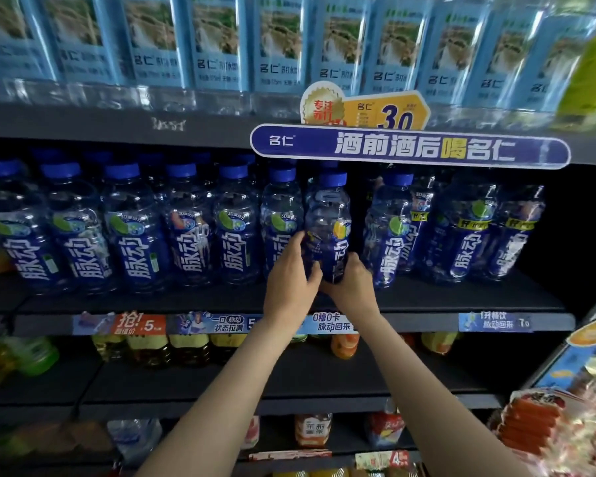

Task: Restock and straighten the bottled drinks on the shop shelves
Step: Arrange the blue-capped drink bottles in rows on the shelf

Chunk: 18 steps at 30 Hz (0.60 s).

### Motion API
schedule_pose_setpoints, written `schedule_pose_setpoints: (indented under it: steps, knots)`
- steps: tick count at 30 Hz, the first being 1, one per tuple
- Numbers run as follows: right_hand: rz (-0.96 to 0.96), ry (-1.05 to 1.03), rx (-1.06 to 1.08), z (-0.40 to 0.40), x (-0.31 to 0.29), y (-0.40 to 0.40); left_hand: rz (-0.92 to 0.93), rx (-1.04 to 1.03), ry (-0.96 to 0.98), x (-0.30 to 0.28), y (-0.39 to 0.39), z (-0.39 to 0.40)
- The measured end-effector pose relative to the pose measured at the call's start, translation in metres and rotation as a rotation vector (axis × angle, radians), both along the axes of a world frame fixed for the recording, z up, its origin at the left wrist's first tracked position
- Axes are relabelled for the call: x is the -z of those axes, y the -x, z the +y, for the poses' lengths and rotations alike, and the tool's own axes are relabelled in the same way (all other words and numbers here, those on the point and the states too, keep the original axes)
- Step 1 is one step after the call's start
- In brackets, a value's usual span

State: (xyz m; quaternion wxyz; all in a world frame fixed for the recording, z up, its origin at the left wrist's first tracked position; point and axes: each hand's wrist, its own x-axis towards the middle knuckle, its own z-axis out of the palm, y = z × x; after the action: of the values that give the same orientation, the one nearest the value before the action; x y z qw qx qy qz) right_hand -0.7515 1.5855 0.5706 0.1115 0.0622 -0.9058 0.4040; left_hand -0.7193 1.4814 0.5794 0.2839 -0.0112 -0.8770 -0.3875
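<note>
Blue-capped bottle (327, 225): held upright at the middle shelf (186, 306) front, its lower half clasped between both hands. Left hand (291, 270) is curled round the left side; right hand (353, 282) is wrapped round the base. Neighbouring bottles (131, 228) are ranged close on the left, another bottle (387, 232) just right. Promotional sign (410, 148) is fixed directly above

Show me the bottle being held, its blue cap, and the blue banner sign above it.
held bottle (326, 215), head view, clear upper body
blue cap (332, 179), head view, cap side
banner sign (410, 147), head view, middle lettering
</note>
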Motion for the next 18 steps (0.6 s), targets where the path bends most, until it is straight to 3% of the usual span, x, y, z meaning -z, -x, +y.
schedule_pose_setpoints:
  steps: [7, 11, 18]
  knots:
    - [-0.030, 0.007, 0.047, -0.009, 0.000, 0.011, 0.229, -0.219, -0.056, 0.001, -0.004, -0.011]
    - [-0.079, -0.011, 0.069, -0.016, -0.005, 0.020, 0.141, -0.314, -0.068, 0.014, -0.002, -0.020]
    - [-0.131, -0.060, 0.080, -0.026, -0.013, 0.047, -0.095, -0.227, -0.015, 0.046, -0.003, -0.030]
